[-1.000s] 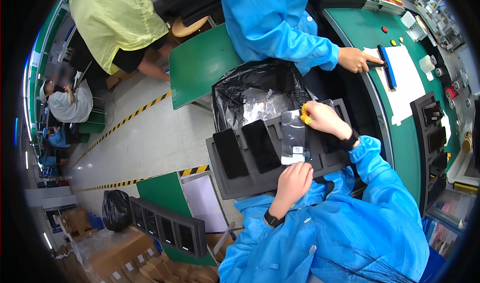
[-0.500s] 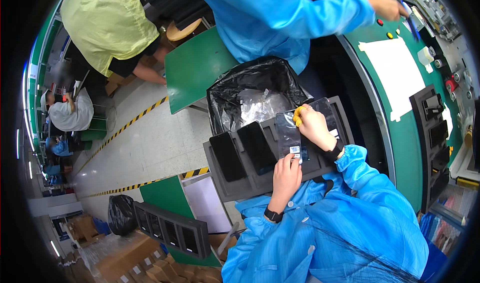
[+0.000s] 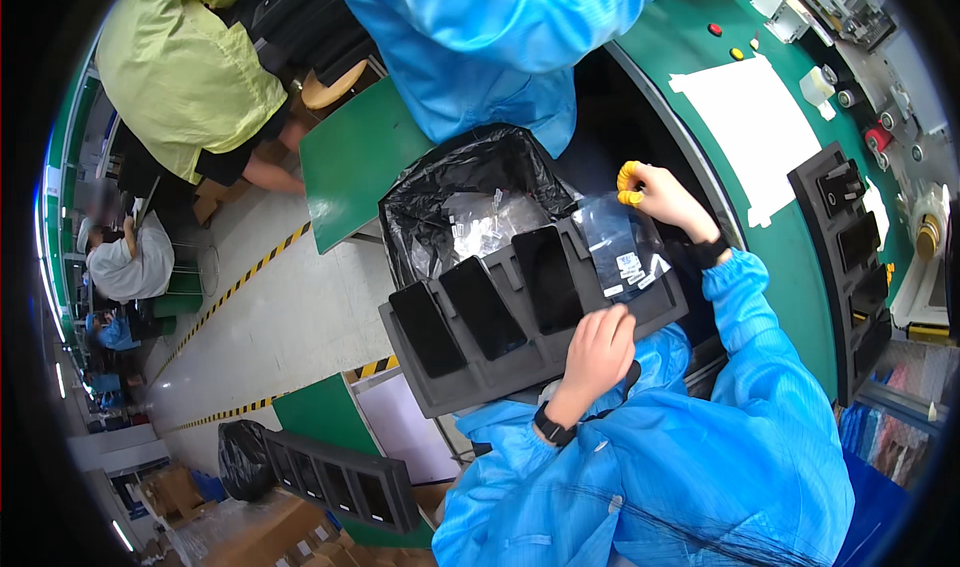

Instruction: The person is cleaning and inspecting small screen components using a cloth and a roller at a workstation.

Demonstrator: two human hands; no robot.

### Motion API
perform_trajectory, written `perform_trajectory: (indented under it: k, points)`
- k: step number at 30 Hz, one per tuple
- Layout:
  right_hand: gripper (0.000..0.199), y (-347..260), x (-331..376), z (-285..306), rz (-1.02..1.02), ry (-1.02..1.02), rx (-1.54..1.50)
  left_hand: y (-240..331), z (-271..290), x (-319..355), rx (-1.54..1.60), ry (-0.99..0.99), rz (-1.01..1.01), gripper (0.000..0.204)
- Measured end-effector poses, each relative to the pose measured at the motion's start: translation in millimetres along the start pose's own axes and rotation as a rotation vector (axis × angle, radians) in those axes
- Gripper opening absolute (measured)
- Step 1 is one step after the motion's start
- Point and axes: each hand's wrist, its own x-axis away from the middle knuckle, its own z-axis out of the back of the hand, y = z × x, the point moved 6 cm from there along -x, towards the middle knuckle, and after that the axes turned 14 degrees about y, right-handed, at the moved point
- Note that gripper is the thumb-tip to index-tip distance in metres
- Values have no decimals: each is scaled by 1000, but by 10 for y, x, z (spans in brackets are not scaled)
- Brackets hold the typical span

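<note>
A black foam tray [image 3: 450, 382] sits in front of me, with three dark phone-shaped devices in its slots: one on the left [image 3: 427, 329], a second [image 3: 483, 307] and a third [image 3: 546, 279]. Clear plastic film [image 3: 603, 229] with several white labels covers the rightmost slot, and what lies beneath it is hard to make out. My right hand [image 3: 672, 205], yellow covers on its fingertips, pinches at the film's upper edge. My left hand [image 3: 598, 352] rests by the tray's near edge, fingers extended and holding nothing.
A black-bag-lined bin [image 3: 400, 217] with clear film scraps stands behind the tray. Loaded trays sit at right [image 3: 845, 297] and lower left [image 3: 345, 477]. A co-worker in blue [image 3: 470, 47] stands ahead, another in yellow-green [image 3: 185, 72] at left. A green bench [image 3: 690, 42] runs along the right.
My right hand has moved right and away from the third slot, whose device is now uncovered. My left hand has come off the film. The co-worker in blue has drawn an arm back from the bench.
</note>
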Motion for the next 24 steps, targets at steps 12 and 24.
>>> perform_trajectory:
  k: [12,24]
  points:
    - [15,-670,570,46,468,30,266,-319,-310,116,-88,-3,281,46]
    - [46,-392,1338,656,-435,-7,-852,-667,1131,-1032,-134,313,424,12]
